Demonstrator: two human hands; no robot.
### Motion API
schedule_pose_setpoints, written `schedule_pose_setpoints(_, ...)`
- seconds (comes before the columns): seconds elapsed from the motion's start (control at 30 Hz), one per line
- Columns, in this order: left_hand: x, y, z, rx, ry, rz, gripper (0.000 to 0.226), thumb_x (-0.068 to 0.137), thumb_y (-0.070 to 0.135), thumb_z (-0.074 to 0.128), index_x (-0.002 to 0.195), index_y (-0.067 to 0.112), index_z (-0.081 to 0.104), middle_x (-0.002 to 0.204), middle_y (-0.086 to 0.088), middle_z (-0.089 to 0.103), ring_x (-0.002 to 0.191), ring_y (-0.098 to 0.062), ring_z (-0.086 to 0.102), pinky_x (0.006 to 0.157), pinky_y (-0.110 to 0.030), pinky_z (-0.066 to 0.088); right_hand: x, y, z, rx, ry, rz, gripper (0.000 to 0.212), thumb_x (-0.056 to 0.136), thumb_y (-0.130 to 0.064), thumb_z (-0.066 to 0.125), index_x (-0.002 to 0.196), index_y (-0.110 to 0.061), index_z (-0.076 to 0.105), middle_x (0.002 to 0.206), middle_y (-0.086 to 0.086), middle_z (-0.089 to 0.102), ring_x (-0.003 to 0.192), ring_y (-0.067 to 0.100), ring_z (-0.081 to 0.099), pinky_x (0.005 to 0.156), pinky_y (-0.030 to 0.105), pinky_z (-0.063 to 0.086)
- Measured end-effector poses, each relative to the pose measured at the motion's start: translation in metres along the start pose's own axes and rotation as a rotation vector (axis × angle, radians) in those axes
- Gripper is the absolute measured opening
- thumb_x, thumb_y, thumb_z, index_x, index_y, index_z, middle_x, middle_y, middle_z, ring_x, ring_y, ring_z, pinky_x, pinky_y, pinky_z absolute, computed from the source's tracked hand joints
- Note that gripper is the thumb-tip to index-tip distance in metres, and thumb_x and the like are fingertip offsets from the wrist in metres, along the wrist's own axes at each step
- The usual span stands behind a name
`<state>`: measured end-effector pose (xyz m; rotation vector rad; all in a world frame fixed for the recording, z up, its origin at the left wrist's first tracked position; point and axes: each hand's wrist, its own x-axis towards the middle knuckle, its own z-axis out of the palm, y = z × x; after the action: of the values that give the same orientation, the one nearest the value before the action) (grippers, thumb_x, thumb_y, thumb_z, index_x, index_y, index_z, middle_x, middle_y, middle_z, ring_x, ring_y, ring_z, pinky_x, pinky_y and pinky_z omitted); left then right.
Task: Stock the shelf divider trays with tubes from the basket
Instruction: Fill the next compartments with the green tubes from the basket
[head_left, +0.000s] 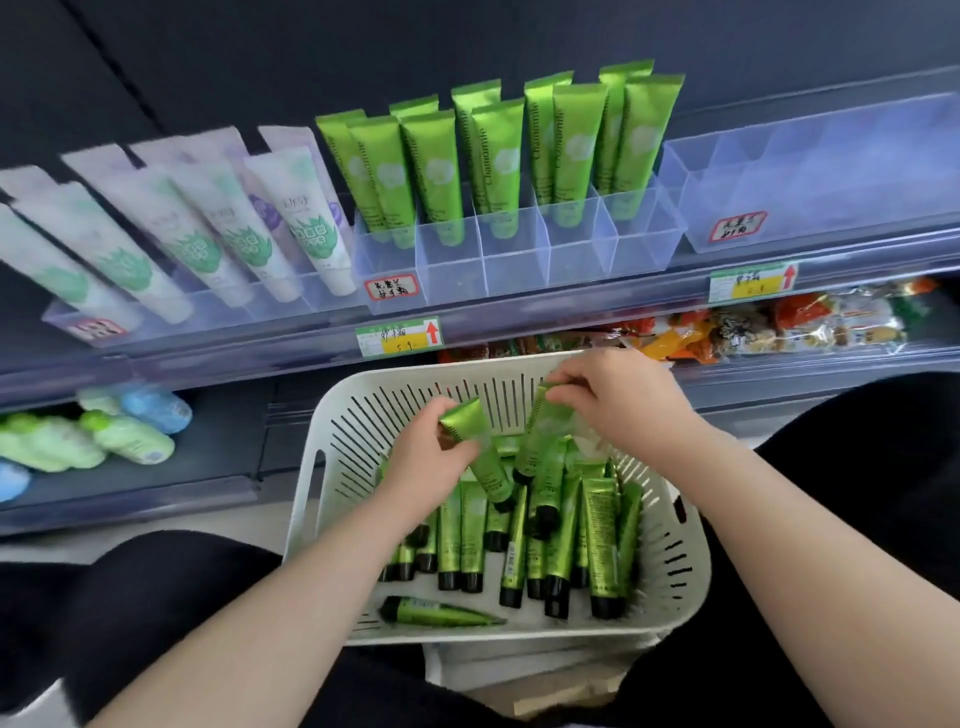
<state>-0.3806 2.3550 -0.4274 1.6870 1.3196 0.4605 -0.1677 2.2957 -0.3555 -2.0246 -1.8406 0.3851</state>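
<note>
A white slotted basket (337, 467) rests on my lap, holding several green tubes with black caps (602, 540). My left hand (431, 457) grips one green tube (478, 447) by its crimped end, cap pointing down. My right hand (618, 400) pinches the crimped top of a second green tube (540, 436) just above the pile. On the shelf above stands a clear divider tray (519, 260) with green tubes upright in its back compartments; its front compartments hold nothing.
Left of the tray, white tubes with green print (218, 234) lean in another divider. A clear tray without tubes (810, 197) sits to the right. Snack packets (753, 327) and small bottles (124, 431) lie on the lower shelf. Price tags line the shelf edge.
</note>
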Motion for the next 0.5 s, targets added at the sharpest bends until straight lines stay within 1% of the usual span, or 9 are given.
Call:
schedule_pose_setpoints(0.1, 0.001, 0.039, -0.017, -0.013, 0.072, 0.133, 0.014, 0.089, 0.024, 0.066, 0.095, 0.036, 0.062, 0.084, 0.001, 0.070, 0.069, -0.017, 0.069, 0.070, -0.049, 0.058, 0.002, -0.008, -0.029, -0.009, 0.135, -0.053, 0.015, 0.091, -0.033, 0.057, 0.098, -0.027, 0.070, 0.095, -0.008, 0.069, 0.092, 0.017, 0.060, 0.072, 0.031, 0.048)
schedule_pose_setpoints(0.17, 0.006, 0.072, -0.029, 0.009, 0.159, 0.219, 0.007, 0.091, 0.025, 0.062, 0.095, 0.030, 0.063, 0.082, 0.003, 0.069, 0.072, -0.019, 0.067, 0.072, -0.048, 0.057, 0.005, -0.011, -0.050, 0.009, 0.215, -0.075, 0.015, 0.092, -0.029, 0.057, 0.098, -0.023, 0.069, 0.093, -0.006, 0.067, 0.093, 0.019, 0.057, 0.073, 0.033, 0.048)
schedule_pose_setpoints(0.2, 0.008, 0.089, -0.034, 0.034, 0.202, 0.266, 0.006, 0.091, 0.025, 0.062, 0.095, 0.030, 0.062, 0.082, 0.005, 0.068, 0.073, -0.017, 0.066, 0.072, -0.047, 0.057, 0.006, -0.012, -0.061, 0.006, 0.246, -0.081, 0.014, 0.092, -0.028, 0.056, 0.097, -0.023, 0.069, 0.091, -0.005, 0.066, 0.092, 0.020, 0.056, 0.071, 0.034, 0.048)
schedule_pose_setpoints(0.27, 0.012, 0.125, -0.043, 0.062, 0.270, 0.361, 0.011, 0.091, 0.024, 0.061, 0.096, 0.034, 0.059, 0.081, 0.009, 0.066, 0.073, -0.014, 0.066, 0.071, -0.046, 0.057, 0.008, -0.013, -0.082, -0.021, 0.300, -0.089, 0.015, 0.092, -0.027, 0.055, 0.097, -0.025, 0.069, 0.091, -0.003, 0.065, 0.093, 0.022, 0.055, 0.069, 0.034, 0.046)
schedule_pose_setpoints(0.33, 0.016, 0.159, -0.048, 0.094, 0.348, 0.459, 0.018, 0.089, 0.024, 0.062, 0.100, 0.038, 0.057, 0.077, 0.010, 0.064, 0.068, -0.016, 0.064, 0.069, -0.044, 0.056, 0.010, -0.011, -0.103, -0.053, 0.373, -0.098, 0.017, 0.092, -0.026, 0.055, 0.100, -0.025, 0.070, 0.094, 0.000, 0.066, 0.096, 0.024, 0.055, 0.067, 0.032, 0.043)
schedule_pose_setpoints(0.4, 0.022, 0.192, -0.050, 0.080, 0.412, 0.537, 0.021, 0.088, 0.021, 0.062, 0.103, 0.035, 0.060, 0.070, 0.011, 0.059, 0.064, -0.016, 0.061, 0.068, -0.044, 0.056, 0.014, -0.010, -0.122, -0.082, 0.476, -0.090, 0.019, 0.093, -0.025, 0.054, 0.102, -0.024, 0.071, 0.095, 0.002, 0.066, 0.097, 0.028, 0.053, 0.066, 0.031, 0.037)
schedule_pose_setpoints(0.43, 0.027, 0.207, -0.049, 0.052, 0.433, 0.561, 0.020, 0.088, 0.018, 0.061, 0.104, 0.031, 0.062, 0.067, 0.010, 0.057, 0.062, -0.017, 0.059, 0.068, -0.045, 0.057, 0.016, -0.009, -0.131, -0.091, 0.526, -0.076, 0.019, 0.093, -0.025, 0.054, 0.102, -0.024, 0.071, 0.095, 0.003, 0.065, 0.096, 0.030, 0.052, 0.066, 0.032, 0.036)
schedule_pose_setpoints(0.5, 0.038, 0.234, -0.045, 0.033, 0.455, 0.590, 0.017, 0.089, 0.016, 0.059, 0.102, 0.026, 0.063, 0.070, 0.007, 0.059, 0.066, -0.020, 0.062, 0.068, -0.045, 0.057, 0.021, -0.005, -0.148, -0.116, 0.595, -0.048, 0.020, 0.094, -0.024, 0.053, 0.103, -0.023, 0.070, 0.095, 0.005, 0.064, 0.095, 0.032, 0.050, 0.069, 0.037, 0.043)
